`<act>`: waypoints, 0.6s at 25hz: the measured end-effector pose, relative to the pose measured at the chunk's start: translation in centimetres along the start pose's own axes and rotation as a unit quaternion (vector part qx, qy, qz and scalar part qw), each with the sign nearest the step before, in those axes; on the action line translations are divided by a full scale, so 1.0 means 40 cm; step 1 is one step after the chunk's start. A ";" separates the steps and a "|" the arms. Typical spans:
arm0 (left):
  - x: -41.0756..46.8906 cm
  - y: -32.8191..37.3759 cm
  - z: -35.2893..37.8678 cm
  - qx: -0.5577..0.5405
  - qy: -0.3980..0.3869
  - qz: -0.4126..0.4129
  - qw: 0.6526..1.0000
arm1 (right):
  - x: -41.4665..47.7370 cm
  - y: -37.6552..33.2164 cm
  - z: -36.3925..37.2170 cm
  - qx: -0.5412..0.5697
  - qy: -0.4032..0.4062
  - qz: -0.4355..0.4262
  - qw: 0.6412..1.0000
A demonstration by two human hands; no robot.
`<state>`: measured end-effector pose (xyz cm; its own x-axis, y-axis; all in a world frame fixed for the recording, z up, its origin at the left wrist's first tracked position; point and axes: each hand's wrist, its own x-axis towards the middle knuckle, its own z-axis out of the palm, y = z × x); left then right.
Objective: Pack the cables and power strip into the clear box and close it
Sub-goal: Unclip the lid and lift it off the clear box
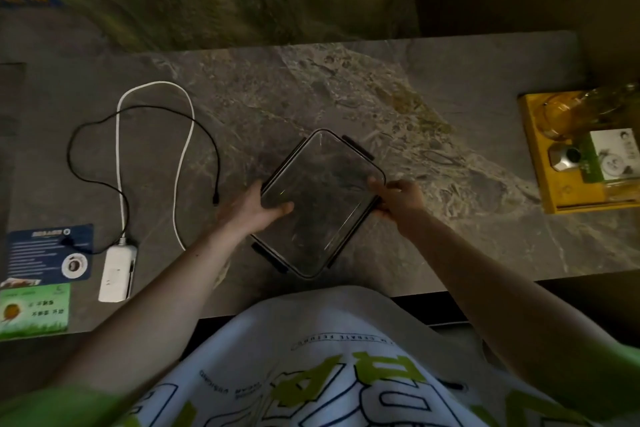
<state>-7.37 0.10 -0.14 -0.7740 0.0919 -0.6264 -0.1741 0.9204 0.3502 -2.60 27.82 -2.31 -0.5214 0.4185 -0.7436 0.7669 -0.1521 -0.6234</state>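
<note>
The clear box (322, 198) with dark side clips sits turned at an angle on the marble table, its lid on top. My left hand (254, 208) grips its left edge, thumb lying on the lid. My right hand (398, 199) holds the right edge by a clip. To the left lies a white power strip (117, 272) with its white cord (183, 149) looped across the table. A thin black cable (83, 173) curls over that cord. Nothing shows inside the box.
Blue and green leaflets (48, 253) lie at the left front corner beside the power strip. A yellow tray (561, 191) with glassware and a small carton stands at the right edge. The table's front edge runs just below the box.
</note>
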 end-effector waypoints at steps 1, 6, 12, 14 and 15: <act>-0.009 -0.004 0.009 -0.007 -0.012 -0.013 1.000 | 0.010 -0.015 0.010 -0.002 0.000 -0.007 1.000; -0.029 0.005 0.069 -0.039 -0.046 -0.039 0.997 | 0.033 -0.068 0.019 0.076 -0.032 -0.039 0.996; -0.045 0.043 0.074 -0.054 -0.066 -0.057 0.995 | -0.015 0.001 0.012 -0.019 -0.108 0.003 0.994; -0.041 0.041 0.075 -0.099 -0.090 -0.062 0.989 | -0.020 0.005 -0.006 -0.004 -0.126 0.009 0.992; -0.037 0.036 0.079 -0.129 -0.101 -0.061 0.985 | -0.019 0.005 -0.015 -0.001 -0.135 0.009 0.991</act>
<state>-4.55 2.49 -0.93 -0.6054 0.0834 -0.7916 -0.4273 0.8050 0.4116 -1.84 28.04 -1.71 -0.5892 0.1603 -0.7919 0.7773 -0.1548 -0.6098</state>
